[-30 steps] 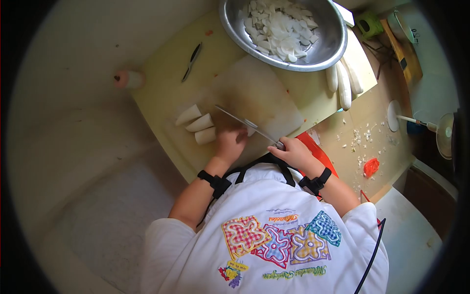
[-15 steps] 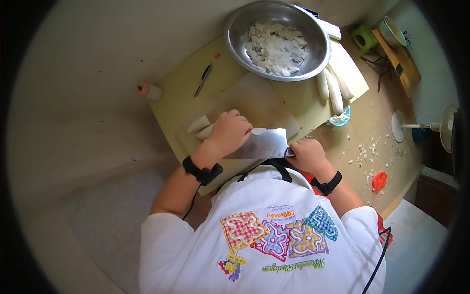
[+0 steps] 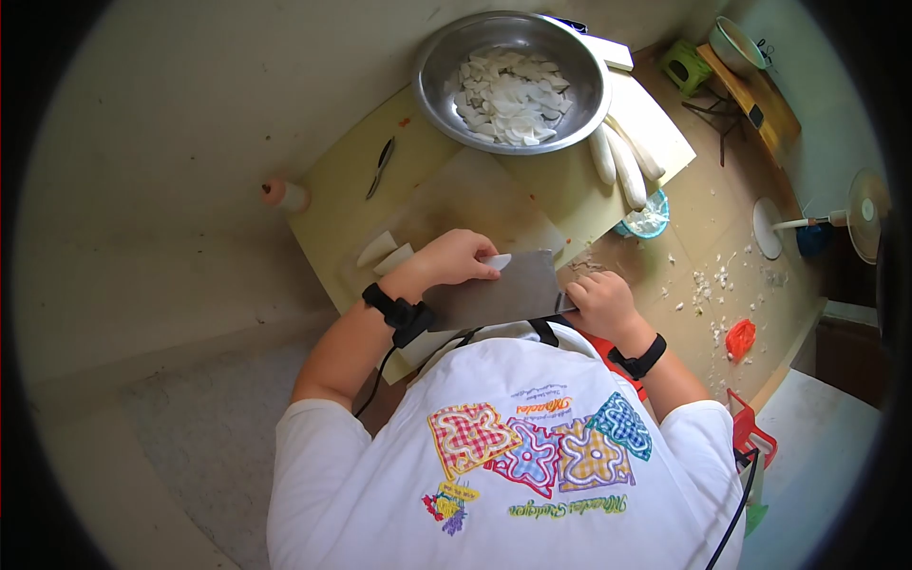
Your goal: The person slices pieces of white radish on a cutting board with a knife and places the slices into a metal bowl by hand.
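My right hand [image 3: 602, 306] is closed round the handle of a wide-bladed cleaver [image 3: 503, 292], whose blade stretches left across the near edge of the cutting board [image 3: 475, 195]. Fingers of my left hand [image 3: 461, 257] are pinched together on a small white vegetable slice [image 3: 496, 261] at the blade's upper edge. Just left of that hand, two cut white vegetable pieces [image 3: 378, 249] lie on the board. The cleaver's left end is partly hidden by my left wrist.
A large metal basin [image 3: 432, 104] of white slices stands at the table's far side. Beside it lie several long, peeled white root vegetables [image 3: 625, 171]. A peeler [image 3: 381, 168] and a pink-capped bottle [image 3: 285, 195] are leftward. Scraps, a blue bin [image 3: 655, 220] and a fan [image 3: 864, 217] are rightward.
The cleaver blade has tilted and looks darker. My left fingers have shifted slightly down and right, still at the slice. The whole view has shifted a little.
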Demonstrator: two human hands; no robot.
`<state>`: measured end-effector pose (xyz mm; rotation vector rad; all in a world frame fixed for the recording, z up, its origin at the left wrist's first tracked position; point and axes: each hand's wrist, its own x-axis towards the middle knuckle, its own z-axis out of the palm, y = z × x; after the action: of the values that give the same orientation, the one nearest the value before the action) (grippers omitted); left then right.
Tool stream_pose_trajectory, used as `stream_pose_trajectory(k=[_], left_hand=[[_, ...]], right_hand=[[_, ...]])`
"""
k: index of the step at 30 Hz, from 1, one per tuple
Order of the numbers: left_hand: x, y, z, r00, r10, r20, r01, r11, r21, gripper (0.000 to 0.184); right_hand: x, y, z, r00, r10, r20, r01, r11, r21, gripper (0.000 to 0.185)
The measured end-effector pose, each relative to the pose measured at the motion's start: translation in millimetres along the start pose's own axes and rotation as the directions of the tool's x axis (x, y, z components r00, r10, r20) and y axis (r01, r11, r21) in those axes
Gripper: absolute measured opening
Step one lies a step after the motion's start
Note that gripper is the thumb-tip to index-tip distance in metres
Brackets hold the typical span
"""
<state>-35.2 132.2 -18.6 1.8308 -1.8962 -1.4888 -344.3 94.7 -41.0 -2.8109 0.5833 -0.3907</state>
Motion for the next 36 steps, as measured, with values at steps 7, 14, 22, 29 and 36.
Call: stream_pose_trajectory(k=[7,14,22,29,36], left_hand=[[26.2,-22.1,3.9,0.995,-0.07,-0.071,0.033,0.902,-0.43,0.026],[60.2,44.1,-82.7,0.959,0.054,-0.28,-0.242,0.674,-0.698,0.042],[42.1,-38.9,-60.7,0.805,-0.367,-0.466,-0.089,0.702,-0.707,0.051],[-9.6,-156.0,87.7,0.623,-0.444,-0.644,-0.019,0.814,-0.58,0.026],[-10.0,-116.7,135.4,0.688,-0.143,-0.711,0.066,0.989,-0.135,0.023]], right_hand=[[-14.7,-5.2,4.7,0.999,0.026,-0.039,-0.024,0.999,0.045,0.027],[-37.3,-13.2,12.8,0.994,0.104,-0.047,-0.102,0.994,0.034,0.024],[-61.0,-12.9,16.3,0.965,0.258,-0.045,-0.253,0.963,0.089,0.024],[-60.4,-15.3,19.9,0.831,0.53,0.17,-0.556,0.781,0.282,0.021],[-22.6,-5.1,46.8,0.657,0.564,0.501,-0.754,0.499,0.428,0.025]])
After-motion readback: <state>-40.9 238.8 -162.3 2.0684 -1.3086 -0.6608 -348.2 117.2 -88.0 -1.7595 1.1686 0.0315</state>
